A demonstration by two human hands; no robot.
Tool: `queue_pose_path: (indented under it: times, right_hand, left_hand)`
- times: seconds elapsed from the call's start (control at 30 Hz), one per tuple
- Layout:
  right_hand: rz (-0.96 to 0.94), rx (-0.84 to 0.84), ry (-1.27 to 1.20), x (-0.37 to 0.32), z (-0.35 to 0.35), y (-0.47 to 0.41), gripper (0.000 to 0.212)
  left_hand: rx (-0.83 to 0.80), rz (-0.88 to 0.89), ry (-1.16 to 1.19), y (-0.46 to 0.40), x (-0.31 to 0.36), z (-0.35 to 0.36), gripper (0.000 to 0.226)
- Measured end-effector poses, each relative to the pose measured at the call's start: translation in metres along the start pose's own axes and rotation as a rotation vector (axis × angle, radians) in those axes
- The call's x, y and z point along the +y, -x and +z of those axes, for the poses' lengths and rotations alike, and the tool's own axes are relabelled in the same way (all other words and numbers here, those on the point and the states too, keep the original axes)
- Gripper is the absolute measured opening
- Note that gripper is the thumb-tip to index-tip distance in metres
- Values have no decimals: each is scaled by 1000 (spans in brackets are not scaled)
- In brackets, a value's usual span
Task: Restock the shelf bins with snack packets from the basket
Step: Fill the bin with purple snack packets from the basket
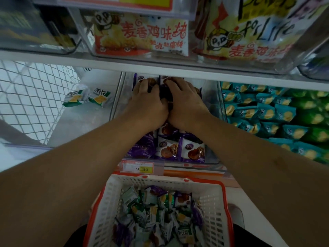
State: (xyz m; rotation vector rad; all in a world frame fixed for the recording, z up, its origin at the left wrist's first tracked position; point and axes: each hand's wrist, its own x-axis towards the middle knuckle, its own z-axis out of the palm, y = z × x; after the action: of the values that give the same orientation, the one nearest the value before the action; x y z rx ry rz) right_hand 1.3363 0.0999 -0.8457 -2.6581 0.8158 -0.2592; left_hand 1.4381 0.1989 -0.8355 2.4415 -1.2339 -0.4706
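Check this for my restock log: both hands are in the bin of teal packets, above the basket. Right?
Not quite. The head view shows the left hand and right hand in the bin of purple packets, above the basket. The teal packets lie in the neighbouring bin.
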Motion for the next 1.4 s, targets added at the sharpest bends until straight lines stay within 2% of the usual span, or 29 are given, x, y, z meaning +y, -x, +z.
queue_pose_path:
  times: [0.07,0.17,0.3,0.33,0.47,0.53,0.63,0.7,0.77,0.83,0.9,0.93,0.97,1.1,1.23,1.3,1.4]
  right_hand:
    - [17,10,-43,-2,-5,6,86]
    - [55,29,-108,-10,-15,20,82]
    - [153,10,-194,-24,-27,46,49]
    - [183,-10,-235,-26,-28,53,46]
    - [259,-49,-358,-32,-28,73,44]
    - [299,-50,-400,-32,-25,77,41]
    - [342,-41,-453,-29,-21,79,39]
    - [356,-8,-508,-27,-21,80,39]
    - [387,39,-593,-27,-23,78,37]
    - [431,48,-752,-30,-25,75,35]
    - [461,57,-882,-31,-25,72,33]
    - [462,69,-899,-30,-26,70,31]
    - [454,79,-896,-29,-26,70,31]
    - [388,92,-899,-24,-32,75,39]
    - [388,113,-864,-24,-29,74,26]
    - [358,124,-832,-26,-27,75,26]
    - [277,161,-595,-28,-26,73,29]
  left_hand:
    - [39,47,48,10,5,-10,53]
    - [11,27,9,30,12,-28,43]
    - [-103,67,-166,52,1,-37,18]
    - [-125,82,-192,56,-1,-37,19]
    - [-131,95,-258,57,-8,-24,53]
    - [-108,71,-257,54,-8,-16,50]
    - [53,84,-236,53,-5,-12,40]
    - [152,119,-153,54,-1,-15,36]
    - [174,54,77,56,6,-22,26]
    - [95,-126,464,56,13,-28,16]
    - [-12,-313,969,57,18,-30,18]
    - [-41,-376,1144,58,21,-30,19]
    - [-51,-412,1215,59,22,-28,20]
    - [-40,-416,1224,57,22,-23,20]
    - [-20,-437,1246,56,22,-23,21]
    - [-29,-432,1214,58,22,-21,21]
    - [-63,-383,1044,61,20,-19,20]
